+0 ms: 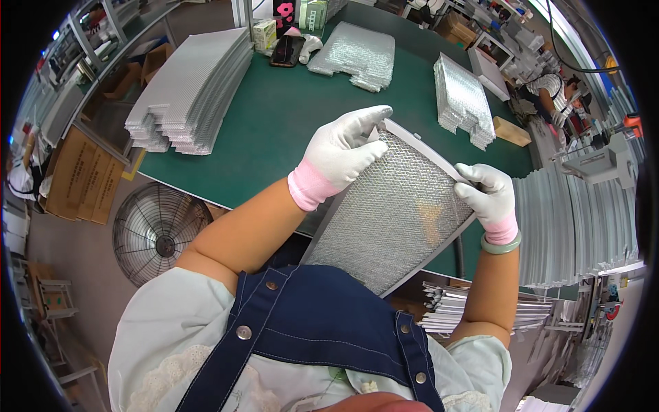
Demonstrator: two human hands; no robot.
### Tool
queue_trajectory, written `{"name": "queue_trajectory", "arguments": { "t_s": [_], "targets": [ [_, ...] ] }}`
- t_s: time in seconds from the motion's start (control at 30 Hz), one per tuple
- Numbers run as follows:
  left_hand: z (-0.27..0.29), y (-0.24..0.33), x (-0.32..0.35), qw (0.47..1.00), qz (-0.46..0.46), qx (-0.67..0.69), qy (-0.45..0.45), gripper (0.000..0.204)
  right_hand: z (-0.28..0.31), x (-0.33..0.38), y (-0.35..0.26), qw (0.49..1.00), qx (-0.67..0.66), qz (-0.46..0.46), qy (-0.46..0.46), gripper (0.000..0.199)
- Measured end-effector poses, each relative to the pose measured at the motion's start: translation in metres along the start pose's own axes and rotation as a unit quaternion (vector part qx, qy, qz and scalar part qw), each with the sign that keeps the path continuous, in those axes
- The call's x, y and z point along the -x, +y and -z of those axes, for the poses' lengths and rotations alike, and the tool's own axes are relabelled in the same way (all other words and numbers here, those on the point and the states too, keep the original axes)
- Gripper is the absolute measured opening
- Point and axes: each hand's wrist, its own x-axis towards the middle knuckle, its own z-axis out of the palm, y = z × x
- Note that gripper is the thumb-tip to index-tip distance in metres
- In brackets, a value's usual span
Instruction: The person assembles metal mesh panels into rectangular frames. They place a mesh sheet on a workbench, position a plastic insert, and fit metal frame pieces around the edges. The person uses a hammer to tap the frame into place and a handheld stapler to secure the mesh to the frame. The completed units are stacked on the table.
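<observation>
Denim apron bib (322, 323) with metal snaps sits nearest, over a pale shirt. Just beyond it, one rectangular mesh filter panel (395, 213), fine silvery woven metal in a thin grey frame, is held tilted above the near edge of the green table (288, 117). Left hand (340, 154), in a white knit glove with pink cuff, has its fingers closed on the panel's upper left corner. Right hand (491, 196), same glove, jade-green bangle at the wrist, pinches the right corner. Round wire fan (154, 230) stands on the floor to the left. Farther out on the table: one long fanned stack of mesh sheets (195, 89) and two piles of bubble-wrapped pieces (357, 55). Grey frames (576, 220) stand in a row at right.
</observation>
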Motion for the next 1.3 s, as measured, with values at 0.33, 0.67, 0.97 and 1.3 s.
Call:
{"name": "queue_trajectory", "arguments": {
  "t_s": [0.33,0.67,0.97,1.3],
  "targets": [
    [-0.016,0.012,0.0,0.999,0.001,-0.045,-0.009,0.054,-0.052,-0.026,-0.067,0.979,0.197,0.049,0.032,0.035],
    [-0.018,0.012,0.004,0.999,-0.003,-0.022,-0.029,0.05,-0.066,-0.02,-0.042,0.868,0.451,0.19,0.08,0.033],
    [-0.022,-0.004,0.005,0.985,-0.008,-0.171,0.023,0.039,-0.074,-0.021,-0.029,0.854,0.465,0.204,0.109,0.032],
    [-0.019,-0.008,0.003,0.99,0.004,-0.116,0.081,0.03,-0.087,-0.026,-0.031,0.863,0.446,0.204,0.12,0.029]
  ]
}}
